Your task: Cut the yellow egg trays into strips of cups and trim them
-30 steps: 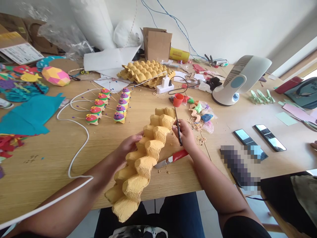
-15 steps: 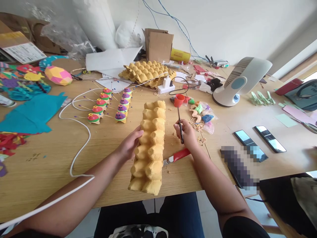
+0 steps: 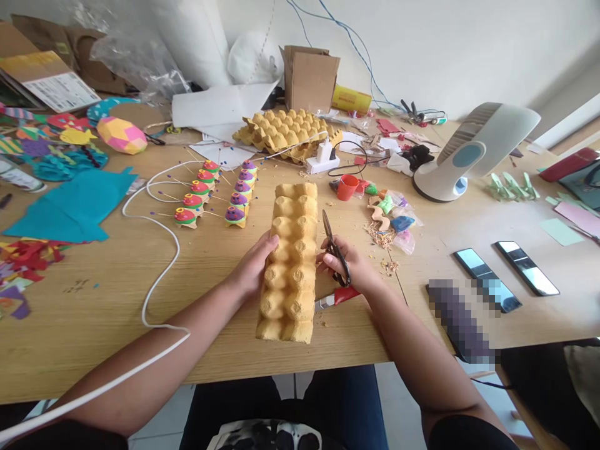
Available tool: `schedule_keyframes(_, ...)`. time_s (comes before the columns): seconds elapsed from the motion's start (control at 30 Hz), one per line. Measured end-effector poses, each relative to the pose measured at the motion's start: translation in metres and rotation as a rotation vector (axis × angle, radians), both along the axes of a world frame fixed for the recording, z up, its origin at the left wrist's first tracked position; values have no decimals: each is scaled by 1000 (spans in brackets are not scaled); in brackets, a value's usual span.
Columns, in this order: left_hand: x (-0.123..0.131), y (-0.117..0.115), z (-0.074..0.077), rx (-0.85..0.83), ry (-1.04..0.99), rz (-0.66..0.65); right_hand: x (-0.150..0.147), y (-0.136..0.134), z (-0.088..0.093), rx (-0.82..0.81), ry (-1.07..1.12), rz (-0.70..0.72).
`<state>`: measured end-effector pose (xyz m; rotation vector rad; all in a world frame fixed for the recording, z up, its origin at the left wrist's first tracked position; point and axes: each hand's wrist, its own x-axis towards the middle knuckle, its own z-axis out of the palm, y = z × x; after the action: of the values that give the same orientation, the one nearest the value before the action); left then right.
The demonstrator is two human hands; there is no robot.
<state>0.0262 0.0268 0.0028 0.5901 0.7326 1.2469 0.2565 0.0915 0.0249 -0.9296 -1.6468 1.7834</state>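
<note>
My left hand [image 3: 255,265] is closed on the left edge of a yellow egg carton strip [image 3: 289,262], two rows of cups wide, held up above the table with its bumps facing me. In my right hand [image 3: 349,265] is a pair of black-handled scissors [image 3: 336,250], its blades pointing up and away, close to the strip's right edge. My right fingertips are near that edge; whether they touch it I cannot tell. Under the right wrist lies a red-handled utility knife [image 3: 344,295], partly covered by the strip and hand.
Two rows of painted carton caterpillars [image 3: 192,201] with pins stand at left. Behind are a stack of yellow egg trays [image 3: 290,128] and a power strip [image 3: 322,162]. A red cup [image 3: 347,187], bagged clay [image 3: 402,223], a white fan [image 3: 462,159] and phones [image 3: 487,279] lie rightward.
The strip has turned to face me more squarely and its lower end has risen. My right hand has come nearer to it, and the scissors have tilted left, showing their handle loops.
</note>
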Motion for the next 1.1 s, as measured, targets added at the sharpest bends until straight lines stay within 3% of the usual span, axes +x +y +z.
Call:
schedule_keyframes(0.1,3,1,1,69,98,76,-3,-3,-4,-41,20,-4)
schedule_keyframes(0.37,2,-2,-1,94,115,42,-9,-5,-5,-151,125,-145)
schedule_keyframes(0.67,0,-3,-1,124,71,-30,-5,-6,-5,-116,169,-77)
schedule_keyframes(0.83,-2,-2,-2,125,73,6,-4,-5,-5,-108,203,-65)
schedule_keyframes(1.0,0,-4,4,123,64,33,-3,-5,0,-6,61,-99)
schedule_keyframes(1.1,0,-5,6,124,43,76,-3,-7,1,154,-27,-81)
